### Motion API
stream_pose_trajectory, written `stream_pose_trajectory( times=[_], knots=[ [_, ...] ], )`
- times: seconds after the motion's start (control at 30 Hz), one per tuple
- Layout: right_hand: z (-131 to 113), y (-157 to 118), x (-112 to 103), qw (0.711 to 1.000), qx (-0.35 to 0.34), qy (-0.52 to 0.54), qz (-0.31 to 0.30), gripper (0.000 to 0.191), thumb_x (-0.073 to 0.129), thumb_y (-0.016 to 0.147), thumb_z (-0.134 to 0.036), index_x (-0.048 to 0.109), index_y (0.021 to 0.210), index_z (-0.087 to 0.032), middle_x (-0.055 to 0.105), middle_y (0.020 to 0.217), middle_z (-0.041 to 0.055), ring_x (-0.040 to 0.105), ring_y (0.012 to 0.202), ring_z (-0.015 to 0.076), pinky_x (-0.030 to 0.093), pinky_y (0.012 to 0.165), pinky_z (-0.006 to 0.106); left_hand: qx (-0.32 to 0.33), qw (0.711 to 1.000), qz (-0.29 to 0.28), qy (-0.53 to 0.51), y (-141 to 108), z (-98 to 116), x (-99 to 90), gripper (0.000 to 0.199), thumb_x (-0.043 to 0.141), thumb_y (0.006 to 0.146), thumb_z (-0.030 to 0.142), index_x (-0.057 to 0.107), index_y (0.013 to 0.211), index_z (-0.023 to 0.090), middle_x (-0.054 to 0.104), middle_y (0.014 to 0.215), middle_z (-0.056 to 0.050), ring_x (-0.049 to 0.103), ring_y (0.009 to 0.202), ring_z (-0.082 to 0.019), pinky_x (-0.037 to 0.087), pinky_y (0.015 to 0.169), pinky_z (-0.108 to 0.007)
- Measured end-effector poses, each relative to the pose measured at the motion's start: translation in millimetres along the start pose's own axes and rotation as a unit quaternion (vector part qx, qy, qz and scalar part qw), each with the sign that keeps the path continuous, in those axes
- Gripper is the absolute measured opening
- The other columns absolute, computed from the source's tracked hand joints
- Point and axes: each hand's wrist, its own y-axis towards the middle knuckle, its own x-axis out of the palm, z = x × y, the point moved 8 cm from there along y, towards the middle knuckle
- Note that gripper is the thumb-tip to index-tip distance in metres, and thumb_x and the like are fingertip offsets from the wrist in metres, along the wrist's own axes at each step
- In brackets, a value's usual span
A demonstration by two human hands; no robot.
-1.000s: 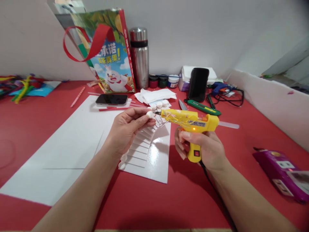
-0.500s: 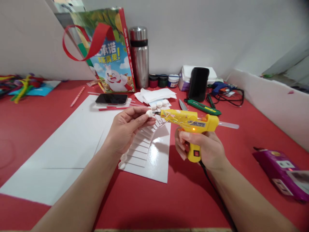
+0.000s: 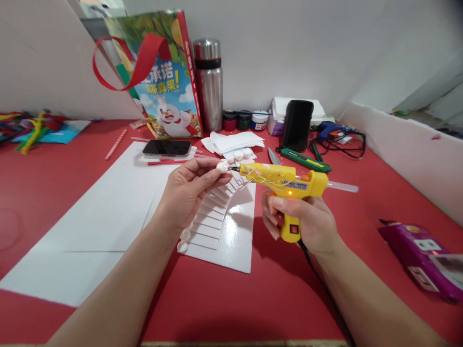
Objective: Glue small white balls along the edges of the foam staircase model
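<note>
The glue gun (image 3: 269, 174) is showing yellow (its small light (image 3: 290, 193) is glowing orange), and the tabletop (image 3: 289, 303) is showing red.

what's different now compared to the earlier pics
The small white round piece in the left hand has moved slightly left, along the nozzle's line, and looks a little turned. Nothing was taken hold of or let go. The right hand still holds the yellow glue gun, about where it was; the steel flask and green utility knife stayed put.
</note>
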Motion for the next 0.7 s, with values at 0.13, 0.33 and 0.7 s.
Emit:
stream_pose_trajectory(
  times=[0.13,0.33,0.7],
  knots=[
    [-1.0,0.4,0.6,1.0,0.0,0.003,-0.001,0.017,0.068,0.077,-0.024,0.063,0.063,-0.016,0.054,0.054,-0.0017,0.054,0.039,0.0125,0.041,0.037,0.025,0.008,1.0,0.001,0.015,-0.2,-0.6,-1.4,0.019,0.086,0.076,0.017,0.075,0.091,0.014,0.076,0.088,-0.003,0.077,0.084,-0.015,0.062,0.092,-0.03],
    [-0.4,1.0,0.4,1.0,0.001,-0.008,0.002,0.016,0.068,0.076,-0.022,0.063,0.063,-0.016,0.054,0.055,-0.0015,0.055,0.039,0.0125,0.041,0.038,0.024,0.01,1.0,0.009,0.013,0.1,-0.3,-1.9,0.018,0.085,0.076,0.016,0.073,0.09,0.014,0.077,0.088,-0.003,0.077,0.085,-0.015,0.062,0.092,-0.03],
    [-3.0,1.3,-6.9,0.998,-0.017,-0.023,0.054,0.018,0.07,0.078,-0.024,0.064,0.063,-0.016,0.055,0.054,-0.0014,0.054,0.038,0.0126,0.04,0.036,0.025,0.02,1.0,0.003,0.014,-0.3,2.7,-2.1,0.017,0.085,0.077,0.016,0.074,0.09,0.014,0.078,0.09,-0.003,0.076,0.085,-0.014,0.062,0.091,-0.028]
  ],
)
